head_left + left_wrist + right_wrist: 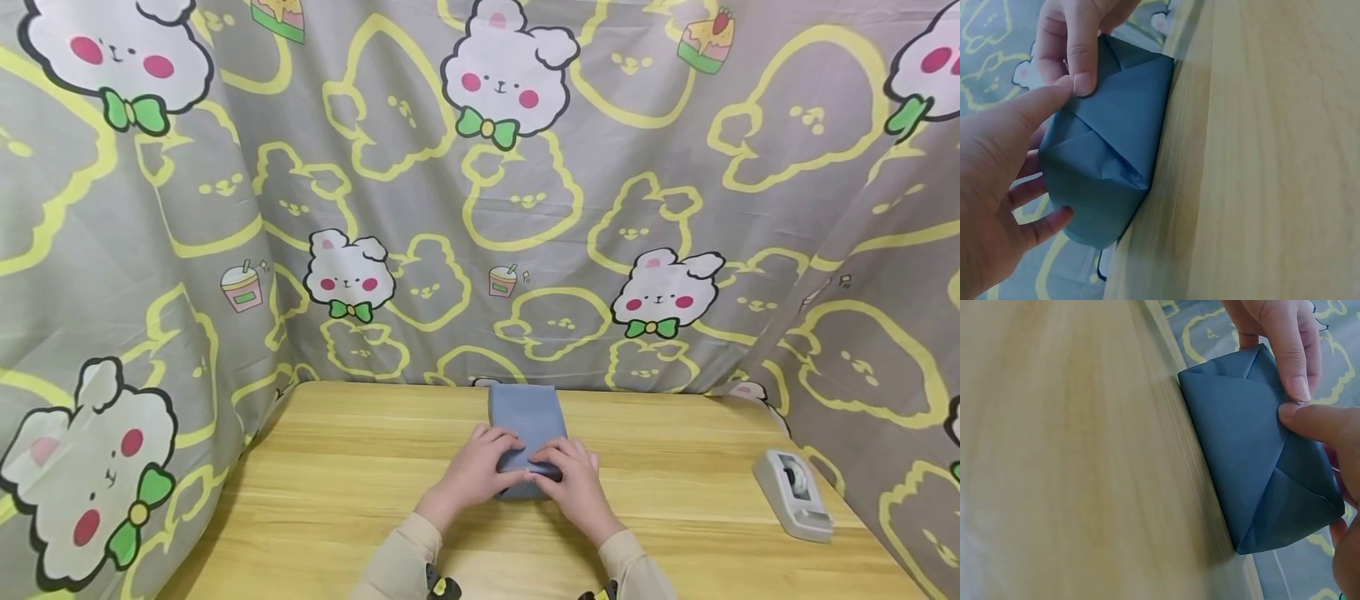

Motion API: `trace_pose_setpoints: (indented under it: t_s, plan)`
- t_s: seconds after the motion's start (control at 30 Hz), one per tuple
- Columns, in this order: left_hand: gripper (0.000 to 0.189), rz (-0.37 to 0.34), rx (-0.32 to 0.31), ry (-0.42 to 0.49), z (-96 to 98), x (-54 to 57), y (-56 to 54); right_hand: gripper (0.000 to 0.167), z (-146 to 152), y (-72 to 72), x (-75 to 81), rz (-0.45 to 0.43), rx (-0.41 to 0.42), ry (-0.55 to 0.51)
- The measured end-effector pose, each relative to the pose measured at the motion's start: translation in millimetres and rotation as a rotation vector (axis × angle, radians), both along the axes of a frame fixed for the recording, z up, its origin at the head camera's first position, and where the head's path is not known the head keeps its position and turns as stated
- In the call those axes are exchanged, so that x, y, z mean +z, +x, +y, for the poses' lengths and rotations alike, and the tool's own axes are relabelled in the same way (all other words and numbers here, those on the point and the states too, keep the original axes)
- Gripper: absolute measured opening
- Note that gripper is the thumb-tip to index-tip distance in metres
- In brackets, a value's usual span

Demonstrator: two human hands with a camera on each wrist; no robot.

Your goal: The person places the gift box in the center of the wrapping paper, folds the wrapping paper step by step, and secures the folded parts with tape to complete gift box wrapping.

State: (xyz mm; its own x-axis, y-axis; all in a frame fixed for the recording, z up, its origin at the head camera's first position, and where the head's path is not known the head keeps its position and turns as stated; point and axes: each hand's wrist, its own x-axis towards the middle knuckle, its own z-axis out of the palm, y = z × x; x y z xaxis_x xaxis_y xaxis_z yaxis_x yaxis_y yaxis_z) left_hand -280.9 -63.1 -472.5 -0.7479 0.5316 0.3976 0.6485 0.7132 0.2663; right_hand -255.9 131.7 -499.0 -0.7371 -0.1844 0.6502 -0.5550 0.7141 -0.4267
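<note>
A flat, box-shaped packet in blue-grey paper (528, 412) lies on the wooden table in front of me. Triangular folds and creases show on its near end in both wrist views. My left hand (474, 471) grips the packet from the left, and my right hand (576, 483) grips it from the right. Both thumbs meet at the folded paper end, tip to tip, while the fingers curl over the top. In the left wrist view the left thumb (1044, 103) presses near a fold's edge. What the paper encloses is hidden.
A white-grey tape dispenser (795, 496) with a roll in it stands at the table's right side. Patterned grey curtain (525, 208) with rabbit faces hangs behind and on both sides of the wooden table (337, 467).
</note>
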Motion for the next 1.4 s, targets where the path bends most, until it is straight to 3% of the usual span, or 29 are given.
trace_pose_setpoints:
  t_s: [0.13,0.33,0.57,0.73,0.8,0.83,0.9,1.0,1.07,1.13,1.23,1.4]
  plan:
    - [0.047,0.05,0.013,-0.047,0.1,-1.4,-0.9,0.025,0.0,-1.1,-0.7,0.018,0.015,-0.01]
    - [0.048,0.185,0.012,-0.146,-1.4,-1.2,0.8,0.025,0.6,-2.8,-2.2,0.046,0.022,-0.007]
    - [0.047,0.297,0.025,-0.213,0.9,1.3,3.6,0.027,4.4,-2.3,-0.9,0.022,0.062,-0.026]
    - [0.042,0.428,0.045,-0.238,5.9,-1.0,4.2,0.03,8.9,-2.1,1.5,0.015,0.099,-0.026]
    - [0.042,0.438,0.038,-0.235,6.5,-2.0,3.8,0.031,10.7,-2.3,2.4,0.011,0.107,-0.02]
    - [0.042,0.404,0.031,-0.224,6.0,-2.1,3.4,0.031,11.6,-2.3,2.7,0.004,0.112,-0.021]
    - [0.044,0.262,0.003,-0.167,3.5,-1.7,1.9,0.029,13.4,-2.0,3.7,-0.022,0.122,-0.033]
    - [0.043,-0.06,-0.04,0.017,-2.3,-0.5,-2.5,0.024,15.7,-2.0,5.2,-0.093,0.121,-0.072]
    - [0.04,-0.231,-0.046,0.164,-5.6,-0.6,-5.8,0.02,16.6,-2.3,5.8,-0.147,0.096,-0.114]
    - [0.036,-0.333,-0.034,0.298,-7.3,-2.3,-9.2,0.017,17.1,-2.9,6.4,-0.191,0.064,-0.174]
    - [0.04,-0.425,0.01,0.482,-6.8,-6.1,-12.3,0.016,17.7,-4.0,6.9,-0.249,0.016,-0.278]
    - [0.067,-0.67,0.079,0.799,-4.0,-11.8,-14.9,0.035,18.6,-5.7,7.8,-0.411,-0.039,-0.436]
